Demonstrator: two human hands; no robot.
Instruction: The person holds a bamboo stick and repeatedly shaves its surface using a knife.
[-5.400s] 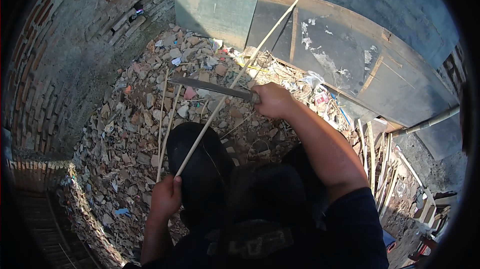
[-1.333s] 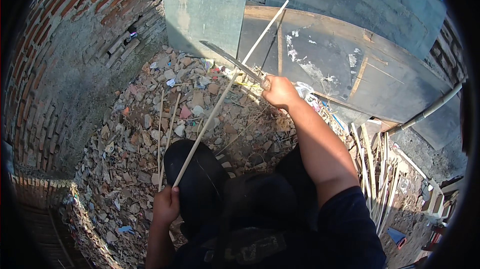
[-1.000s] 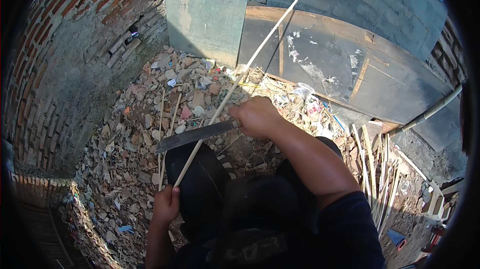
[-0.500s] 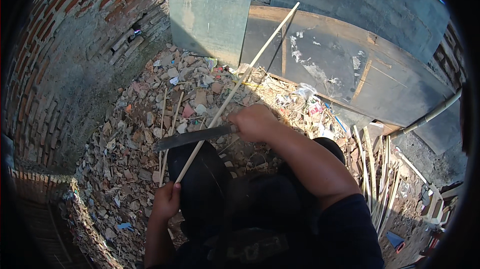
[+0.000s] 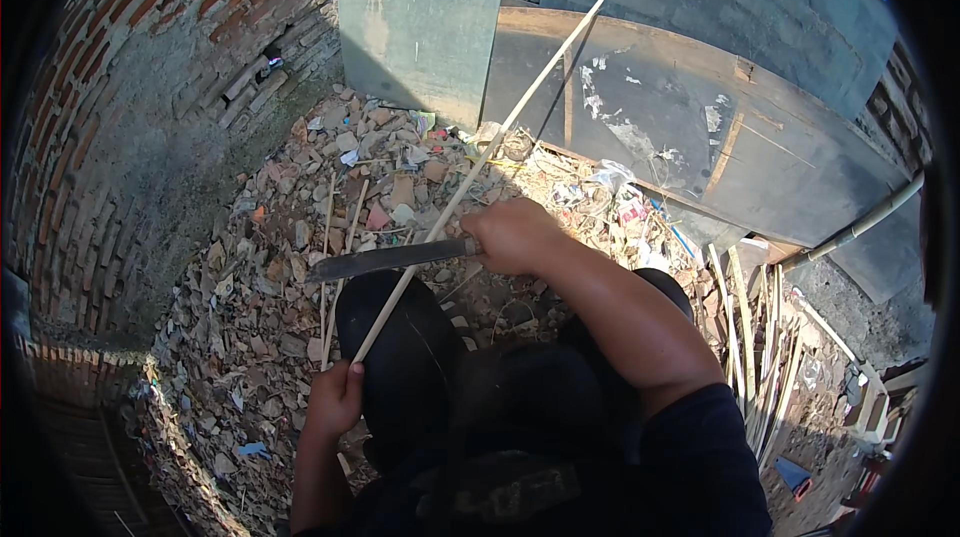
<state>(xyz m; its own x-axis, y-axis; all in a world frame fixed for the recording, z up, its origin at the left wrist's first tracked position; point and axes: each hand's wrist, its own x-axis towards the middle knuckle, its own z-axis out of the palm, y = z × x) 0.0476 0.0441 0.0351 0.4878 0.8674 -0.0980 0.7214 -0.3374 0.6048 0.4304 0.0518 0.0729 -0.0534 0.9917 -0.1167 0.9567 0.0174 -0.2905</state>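
Note:
A long pale bamboo strip (image 5: 472, 175) slants from my lap up toward the boards at the far side. Its near end is gripped by my left hand (image 5: 335, 400), fingers closed beside my left knee. My right hand (image 5: 512, 237) is wrapped round the handle of a machete (image 5: 392, 261). The dark blade lies crosswise over the strip, pointing left, just above my left knee; whether its edge bites into the strip cannot be seen. Two thinner strips (image 5: 343, 272) lie on the rubble beyond the blade tip.
Broken brick and stone rubble (image 5: 250, 327) covers the ground. A worn brick wall (image 5: 150, 127) rises at left, with grey-green boards (image 5: 420, 27) at the far side. Several bamboo strips (image 5: 765, 347) lie in a bundle at right, near a handsaw (image 5: 794, 477).
The machete and my right hand have moved slightly away from me along the strip. My left hand keeps its grip in nearly the same place.

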